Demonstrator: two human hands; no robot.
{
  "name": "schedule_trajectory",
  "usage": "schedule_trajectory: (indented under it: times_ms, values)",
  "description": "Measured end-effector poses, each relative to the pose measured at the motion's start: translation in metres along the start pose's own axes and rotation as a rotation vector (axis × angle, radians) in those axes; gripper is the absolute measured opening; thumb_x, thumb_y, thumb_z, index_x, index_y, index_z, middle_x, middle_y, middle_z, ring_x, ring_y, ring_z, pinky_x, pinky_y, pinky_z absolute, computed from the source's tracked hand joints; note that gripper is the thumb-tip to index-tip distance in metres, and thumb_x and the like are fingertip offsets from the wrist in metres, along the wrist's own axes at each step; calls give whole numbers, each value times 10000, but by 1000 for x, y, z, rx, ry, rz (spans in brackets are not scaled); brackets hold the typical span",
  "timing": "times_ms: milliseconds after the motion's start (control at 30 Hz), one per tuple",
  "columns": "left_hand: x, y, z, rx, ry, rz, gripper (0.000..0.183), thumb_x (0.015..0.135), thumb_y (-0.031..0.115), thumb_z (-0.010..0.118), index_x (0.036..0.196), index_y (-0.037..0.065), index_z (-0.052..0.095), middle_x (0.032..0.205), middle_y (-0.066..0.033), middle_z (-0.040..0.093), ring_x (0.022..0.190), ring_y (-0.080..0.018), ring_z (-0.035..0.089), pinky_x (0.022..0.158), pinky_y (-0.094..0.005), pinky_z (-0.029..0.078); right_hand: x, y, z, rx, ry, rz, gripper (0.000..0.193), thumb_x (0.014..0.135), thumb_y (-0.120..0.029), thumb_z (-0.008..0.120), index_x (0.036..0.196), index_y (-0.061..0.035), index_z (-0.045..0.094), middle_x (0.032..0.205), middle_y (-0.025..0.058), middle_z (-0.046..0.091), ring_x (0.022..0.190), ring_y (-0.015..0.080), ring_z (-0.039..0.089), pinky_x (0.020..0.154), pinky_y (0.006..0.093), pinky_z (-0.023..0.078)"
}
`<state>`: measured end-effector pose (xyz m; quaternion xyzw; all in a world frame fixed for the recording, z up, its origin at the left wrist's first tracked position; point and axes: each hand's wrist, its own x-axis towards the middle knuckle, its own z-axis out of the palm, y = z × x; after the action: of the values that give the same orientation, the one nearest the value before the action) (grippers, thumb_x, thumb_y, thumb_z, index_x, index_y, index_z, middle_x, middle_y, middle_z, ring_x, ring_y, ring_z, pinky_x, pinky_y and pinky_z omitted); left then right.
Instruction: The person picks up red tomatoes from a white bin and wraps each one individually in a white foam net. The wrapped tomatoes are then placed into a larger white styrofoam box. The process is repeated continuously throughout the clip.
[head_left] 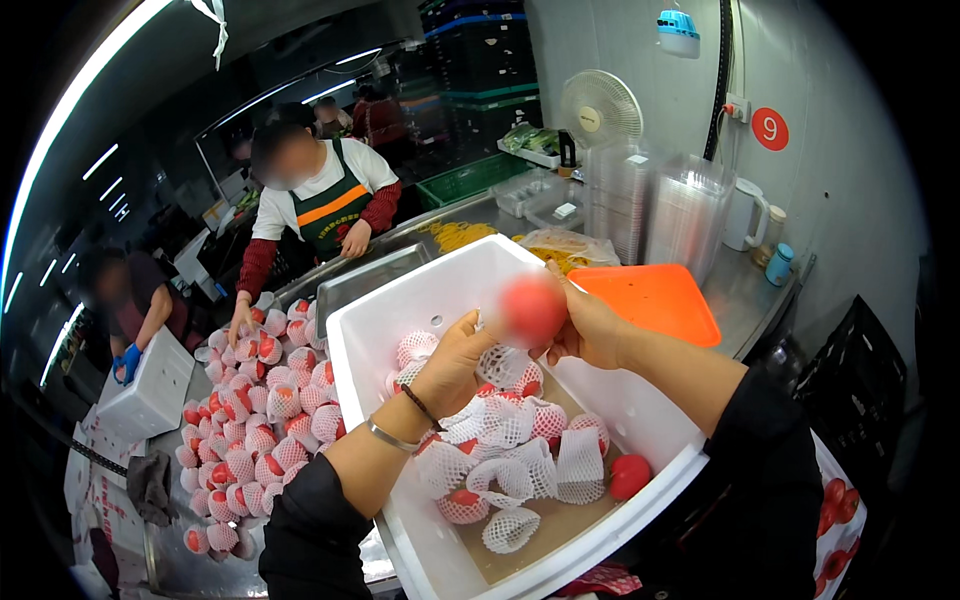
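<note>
Above a white foam box [350, 340], my right hand [588, 325] is closed around a smooth red round fruit [532, 308], blurred in the picture. My left hand [452, 372] is just left of the fruit, its fingers pinched together; what they hold is too small to make out, though something white shows near the fingertips. Inside the box below lie several white foam net sleeves [535, 470], some empty and some around red fruit. A bare red fruit [630, 477] rests in the box's near right corner.
Left of the box, many net-wrapped fruits [260, 430] cover the metal table. A co-worker [330, 195] in an apron reaches into them; another person [140, 300] stands by a white box. An orange tray [650, 300], stacked clear containers [685, 205] and a fan [602, 108] are beyond.
</note>
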<state>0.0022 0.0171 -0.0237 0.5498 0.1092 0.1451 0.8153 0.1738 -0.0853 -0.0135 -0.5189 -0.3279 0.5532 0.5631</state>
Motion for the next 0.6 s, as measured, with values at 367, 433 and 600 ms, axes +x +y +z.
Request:
schedule_trajectory:
  times_ms: [367, 433, 600]
  values:
    - [-4, 7, -3, -95, 124, 81, 218, 934, 168, 498, 1100, 30, 530, 962, -68, 642, 846, -157, 643, 750, -322, 547, -3, -11, -15, 217, 32, -81, 611, 888, -603, 404, 1049, -32, 553, 708, 116, 626, 474, 152, 591, 394, 242, 462]
    - [-8, 12, 2, -140, 204, 77, 209, 927, 146, 485, 1086, 17, 530, 950, -82, 643, 826, -173, 649, 727, -332, 556, -4, -14, -20, 295, 10, -74, 605, 895, -601, 376, 1020, -42, 570, 651, 103, 620, 437, 140, 569, 385, 242, 454]
    - [-3, 10, -2, 74, 408, 91, 190, 902, 158, 509, 1026, 17, 537, 903, -80, 621, 772, -161, 630, 667, -309, 536, -5, -13, -20, 329, -91, -119, 636, 903, -605, 359, 1094, -29, 548, 798, 141, 649, 554, 174, 618, 465, 261, 491]
